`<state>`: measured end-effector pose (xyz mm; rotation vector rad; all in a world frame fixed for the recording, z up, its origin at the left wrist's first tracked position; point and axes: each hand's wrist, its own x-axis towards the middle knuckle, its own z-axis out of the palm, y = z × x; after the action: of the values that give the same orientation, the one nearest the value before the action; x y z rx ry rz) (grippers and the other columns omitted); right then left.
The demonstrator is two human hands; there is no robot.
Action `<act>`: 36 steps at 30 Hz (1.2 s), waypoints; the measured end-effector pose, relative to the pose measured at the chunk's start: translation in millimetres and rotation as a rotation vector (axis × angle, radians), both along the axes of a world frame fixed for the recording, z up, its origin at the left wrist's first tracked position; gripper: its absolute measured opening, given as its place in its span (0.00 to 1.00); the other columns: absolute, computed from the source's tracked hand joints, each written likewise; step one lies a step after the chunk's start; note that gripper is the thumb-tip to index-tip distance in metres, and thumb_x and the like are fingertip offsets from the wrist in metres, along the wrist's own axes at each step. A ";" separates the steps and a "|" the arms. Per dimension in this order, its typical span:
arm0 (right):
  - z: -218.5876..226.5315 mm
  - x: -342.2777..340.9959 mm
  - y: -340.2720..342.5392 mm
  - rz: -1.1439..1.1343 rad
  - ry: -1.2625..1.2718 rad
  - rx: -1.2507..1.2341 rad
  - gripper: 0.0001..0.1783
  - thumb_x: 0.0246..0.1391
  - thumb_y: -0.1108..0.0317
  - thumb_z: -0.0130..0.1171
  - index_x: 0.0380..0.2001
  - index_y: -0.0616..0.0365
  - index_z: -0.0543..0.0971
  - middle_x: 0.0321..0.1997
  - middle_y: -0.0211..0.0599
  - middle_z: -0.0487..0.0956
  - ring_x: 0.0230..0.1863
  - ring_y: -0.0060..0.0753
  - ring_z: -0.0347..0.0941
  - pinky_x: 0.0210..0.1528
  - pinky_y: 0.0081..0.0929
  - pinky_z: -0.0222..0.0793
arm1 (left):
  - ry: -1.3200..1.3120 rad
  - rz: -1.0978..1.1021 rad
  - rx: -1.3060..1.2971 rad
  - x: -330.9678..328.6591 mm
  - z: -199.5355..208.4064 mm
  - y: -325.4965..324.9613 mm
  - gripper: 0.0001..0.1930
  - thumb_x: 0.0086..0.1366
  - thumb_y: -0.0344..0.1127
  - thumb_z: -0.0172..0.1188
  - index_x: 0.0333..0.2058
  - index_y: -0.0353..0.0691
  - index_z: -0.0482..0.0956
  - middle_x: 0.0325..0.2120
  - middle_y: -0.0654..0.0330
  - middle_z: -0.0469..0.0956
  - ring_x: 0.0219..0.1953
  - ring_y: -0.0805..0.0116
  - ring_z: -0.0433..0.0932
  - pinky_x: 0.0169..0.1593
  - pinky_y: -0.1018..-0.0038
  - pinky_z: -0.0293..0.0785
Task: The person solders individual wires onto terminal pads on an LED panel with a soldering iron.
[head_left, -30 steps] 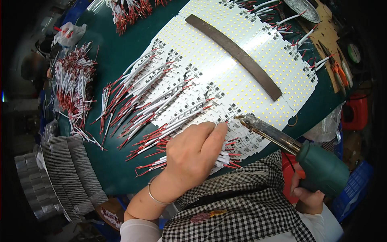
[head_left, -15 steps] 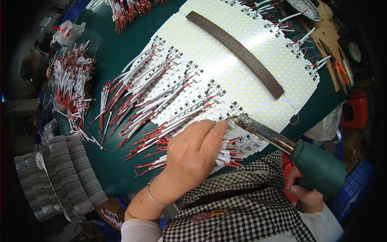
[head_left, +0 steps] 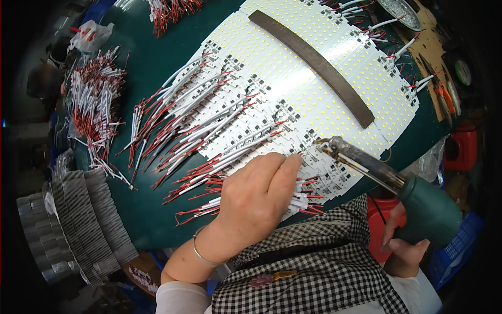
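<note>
My right hand [head_left: 403, 248] is wrapped round the green handle of a soldering iron [head_left: 430, 212]. Its tip, metal shaft and a thin feed tube hang over the near edge of the white LED boards [head_left: 308, 99]. To the left of that tip, my left hand [head_left: 256, 196] is closed over the boards, thumb and forefinger pinched together. White wires with red ends [head_left: 300, 201] stick out on both sides of this hand; what lies right at the fingertips is hidden. More red-and-white wires [head_left: 209, 133] lie in rows across the boards' left side.
A curved brown bar [head_left: 314, 68] rests across the boards. A heap of wires [head_left: 97, 99] lies at the left on the green table [head_left: 151, 220], near stacked grey ribbed strips [head_left: 89, 225]. A metal dish [head_left: 400, 13] and orange-handled pliers [head_left: 444, 97] are at the far right.
The soldering iron has moved right, its tip drawing away from my left fingertips. My left hand keeps its pinch and has barely shifted. The whole view has shifted slightly.
</note>
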<state>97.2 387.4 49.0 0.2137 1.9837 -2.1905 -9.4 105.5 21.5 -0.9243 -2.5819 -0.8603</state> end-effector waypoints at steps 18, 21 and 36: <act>-5.2 24.0 17.2 -0.056 -0.014 -0.085 0.35 0.33 0.75 0.66 0.48 0.80 0.67 0.35 0.50 0.76 0.13 0.30 0.71 0.14 0.21 0.70 | -0.082 -0.057 0.083 -4.6 0.1 -3.4 0.20 0.44 0.20 0.58 0.41 0.33 0.77 0.30 0.54 0.75 0.29 0.58 0.77 0.28 0.69 0.74; -9.0 28.2 18.6 -0.037 0.086 0.023 0.34 0.34 0.76 0.66 0.48 0.79 0.68 0.35 0.50 0.76 0.14 0.30 0.71 0.14 0.21 0.70 | -0.115 -0.097 0.095 -6.1 -0.3 -3.0 0.20 0.44 0.20 0.59 0.41 0.34 0.77 0.29 0.54 0.76 0.29 0.58 0.77 0.28 0.69 0.74; 9.5 14.9 0.8 0.117 -0.313 0.206 0.24 0.47 0.61 0.67 0.47 0.56 0.76 0.43 0.36 0.80 0.39 0.31 0.79 0.37 0.36 0.77 | -0.029 -0.099 0.084 -6.9 -5.2 -1.6 0.18 0.45 0.22 0.58 0.39 0.33 0.79 0.29 0.54 0.76 0.28 0.59 0.77 0.29 0.70 0.74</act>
<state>112.0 388.2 58.5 0.4284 1.9836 -1.7572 -16.3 103.9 16.3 -1.0294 -2.5206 -1.0075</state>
